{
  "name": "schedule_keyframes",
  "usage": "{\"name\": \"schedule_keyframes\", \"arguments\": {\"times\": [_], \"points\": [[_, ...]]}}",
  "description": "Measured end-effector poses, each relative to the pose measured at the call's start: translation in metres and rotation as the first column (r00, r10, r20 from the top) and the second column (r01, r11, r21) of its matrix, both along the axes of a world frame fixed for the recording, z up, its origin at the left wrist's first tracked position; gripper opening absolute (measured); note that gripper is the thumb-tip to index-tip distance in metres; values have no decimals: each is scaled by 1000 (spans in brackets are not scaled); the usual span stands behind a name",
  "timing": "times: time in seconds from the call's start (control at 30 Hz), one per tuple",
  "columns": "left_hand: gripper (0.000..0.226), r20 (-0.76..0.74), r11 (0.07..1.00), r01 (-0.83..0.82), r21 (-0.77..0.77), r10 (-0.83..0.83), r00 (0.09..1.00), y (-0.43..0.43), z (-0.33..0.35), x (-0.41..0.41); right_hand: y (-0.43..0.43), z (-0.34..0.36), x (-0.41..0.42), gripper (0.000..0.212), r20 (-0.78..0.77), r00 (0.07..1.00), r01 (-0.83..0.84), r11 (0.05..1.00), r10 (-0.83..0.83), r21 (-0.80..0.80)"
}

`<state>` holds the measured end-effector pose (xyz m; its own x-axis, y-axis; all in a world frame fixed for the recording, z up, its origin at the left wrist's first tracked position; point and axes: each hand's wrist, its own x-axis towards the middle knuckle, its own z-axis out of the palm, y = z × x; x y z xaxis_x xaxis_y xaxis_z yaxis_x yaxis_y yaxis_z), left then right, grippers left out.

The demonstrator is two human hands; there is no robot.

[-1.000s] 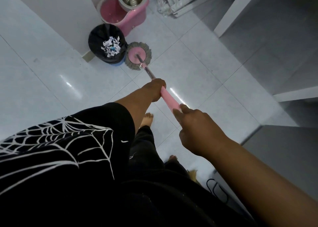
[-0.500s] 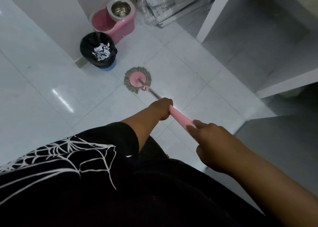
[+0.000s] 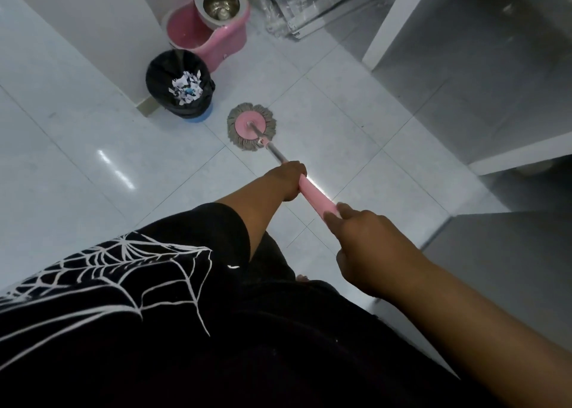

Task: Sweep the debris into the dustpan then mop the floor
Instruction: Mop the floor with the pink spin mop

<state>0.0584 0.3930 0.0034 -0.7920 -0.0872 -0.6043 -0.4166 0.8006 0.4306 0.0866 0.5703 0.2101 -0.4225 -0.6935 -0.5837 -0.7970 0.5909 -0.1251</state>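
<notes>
Left grip [image 3: 291, 180] and right grip [image 3: 368, 246] both clench the pink mop handle [image 3: 315, 195], left one lower down. Mop head [image 3: 251, 126] sits flat on the tiled floor [image 3: 356, 147] near the trash bin [image 3: 182, 88].

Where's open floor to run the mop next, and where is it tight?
Bare tiles lie left of the mop head, below the bin, and right of it toward the white shelf unit. It is crowded around the bin and pink bucket.

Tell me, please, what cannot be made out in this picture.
Head view:
- End of the mop handle: hidden under the right hand.
- Scraps in the bin: too small to identify.
- Wrapped frames: cut off by the top edge.
- Bucket: whether it holds water is unclear.
- Dustpan: not in view.
</notes>
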Motion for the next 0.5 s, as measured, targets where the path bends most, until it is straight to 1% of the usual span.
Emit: {"name": "schedule_keyframes", "arguments": {"times": [0.1,0.17,0.27,0.37,0.5], "points": [[43,-16,997,-81,-1,81,997,-52,-9,-25,-47,-13,-22,44,-12,999,38,998,-38,-50],[43,-21,994,-108,2,108,994,-88,-14,-44,-80,-20,-40,41,-13,998,56,996,-58,-74],[44,-13,999,-54,-4,54,998,-136,-18,-74,-128,-31,-66,43,-23,996,78,990,-82,-118],[42,15,999,-25,-25,25,1000,-173,-18,-98,-165,-42,-85,41,-29,994,104,987,-108,-122],[39,42,996,70,-58,-68,997,-187,-12,-111,-179,-48,-91,36,-28,990,137,985,-141,-109]]}}
